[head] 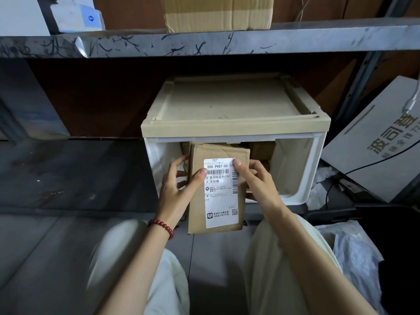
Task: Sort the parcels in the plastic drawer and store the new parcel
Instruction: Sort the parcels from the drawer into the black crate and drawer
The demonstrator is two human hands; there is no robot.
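Note:
A brown cardboard parcel (217, 189) with a white shipping label is held upright in front of the pulled-out white plastic drawer (304, 176). My left hand (177, 192) grips its left edge, thumb on the label. On the right edge my right hand (259, 185) grips it, thumb at the label's top corner. The drawer slides out of a beige plastic cabinet (227, 103). More brown parcels (261, 151) lie inside the drawer behind the held one, partly hidden.
A grey metal shelf beam (204, 44) runs overhead with a cardboard box (218, 12) on it. A grey printed box (375, 142) leans at the right. A clear plastic bag (354, 253) lies at lower right. My knees in white trousers sit below.

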